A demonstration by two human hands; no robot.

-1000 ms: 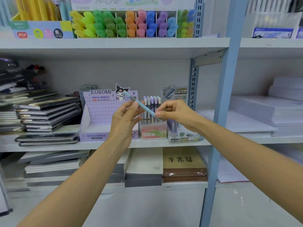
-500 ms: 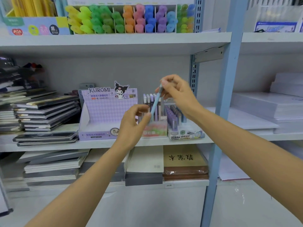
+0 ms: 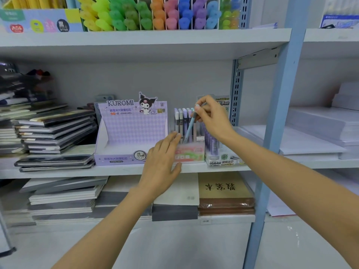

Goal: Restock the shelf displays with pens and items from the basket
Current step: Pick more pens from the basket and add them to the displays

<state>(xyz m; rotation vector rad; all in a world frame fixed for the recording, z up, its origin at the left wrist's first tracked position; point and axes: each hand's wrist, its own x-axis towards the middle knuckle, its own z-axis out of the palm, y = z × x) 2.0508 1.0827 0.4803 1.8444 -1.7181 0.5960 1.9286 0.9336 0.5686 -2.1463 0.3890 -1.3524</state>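
On the shelf point(image 3: 58, 173), right hand point(image 3: 212, 121) pinches blue pen point(image 3: 190, 129), tilted toward one o'clock, in pink box point(image 3: 192, 152); left hand point(image 3: 161, 164), fingers straight, touches its nine o'clock side

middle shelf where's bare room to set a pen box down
Free: the empty-looking Kuromi box, between the notebook stack and the pen holder. Crowded: the holder, with left hand, right hand, blue pen and lead box beside it.
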